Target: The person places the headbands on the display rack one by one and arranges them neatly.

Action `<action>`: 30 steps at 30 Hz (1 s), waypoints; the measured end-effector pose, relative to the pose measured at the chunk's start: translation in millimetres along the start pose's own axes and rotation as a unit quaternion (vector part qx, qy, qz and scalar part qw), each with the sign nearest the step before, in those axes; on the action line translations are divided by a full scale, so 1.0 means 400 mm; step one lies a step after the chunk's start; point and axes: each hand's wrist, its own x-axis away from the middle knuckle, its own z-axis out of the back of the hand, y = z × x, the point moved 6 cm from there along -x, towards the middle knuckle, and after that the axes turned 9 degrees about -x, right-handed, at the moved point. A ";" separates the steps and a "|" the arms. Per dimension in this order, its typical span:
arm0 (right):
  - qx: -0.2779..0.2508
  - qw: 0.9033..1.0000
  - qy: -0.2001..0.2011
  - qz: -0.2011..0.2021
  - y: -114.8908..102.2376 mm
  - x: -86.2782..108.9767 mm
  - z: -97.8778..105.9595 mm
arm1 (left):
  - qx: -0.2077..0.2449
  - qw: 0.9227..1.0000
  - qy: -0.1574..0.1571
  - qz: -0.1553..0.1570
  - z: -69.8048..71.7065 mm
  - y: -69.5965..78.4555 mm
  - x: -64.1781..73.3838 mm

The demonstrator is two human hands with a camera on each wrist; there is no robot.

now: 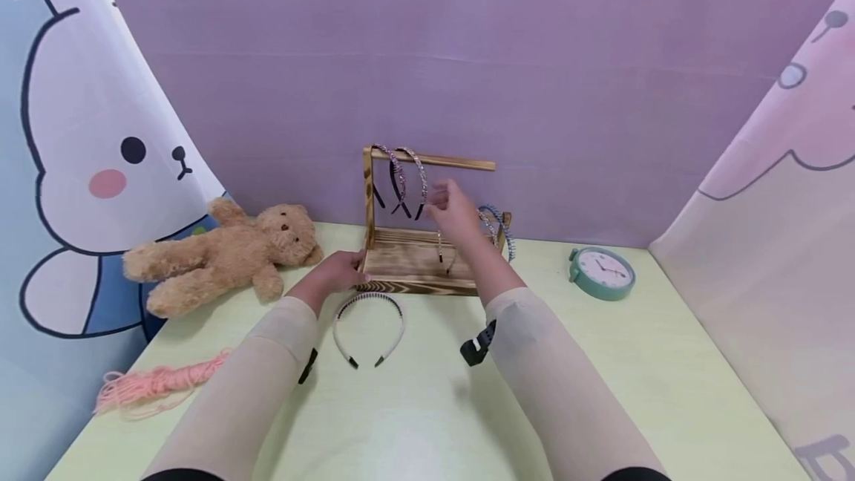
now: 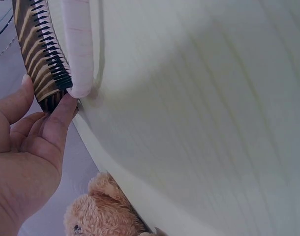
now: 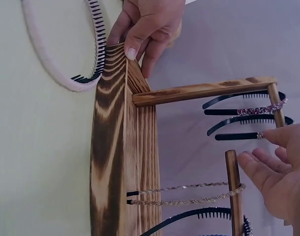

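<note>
My left hand grips the left end of a wooden headband rack, thumb above and fingers beneath the base's corner. Two sparkly black-toothed headbands hang from the upper bar. My right hand is beside the right-hand one; in the right wrist view a fingertip overlaps its beaded side, while the other fingers stand apart from it. Thin beaded headbands and a blue one hang on the lower bar. A pale pink headband lies before the rack.
A teddy bear lies at the left, with a bundle of pink yarn nearer the front. A round green clock lies on the table to the right. Behind the rack hangs a purple cloth.
</note>
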 end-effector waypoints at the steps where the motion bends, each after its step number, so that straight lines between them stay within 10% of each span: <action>1: 0.003 1.000 0.003 0.001 0.003 0.009 0.004 | 0.002 1.000 -0.001 0.002 0.001 -0.001 0.001; 7: 0.041 0.999 -0.012 0.013 0.017 0.084 -0.006 | -0.004 1.000 -0.002 0.002 0.004 -0.006 0.005; 12: 0.027 0.994 -0.098 0.030 0.043 0.160 -0.085 | -0.006 1.000 -0.001 0.003 0.003 -0.007 0.008; 23: 0.040 0.957 -0.289 0.005 0.130 0.278 -0.246 | -0.013 1.000 0.006 -0.003 0.003 0.002 0.001; 30: 0.258 0.931 -0.259 -0.012 0.146 0.287 -0.220 | -0.011 1.000 -0.004 -0.005 0.003 0.006 0.002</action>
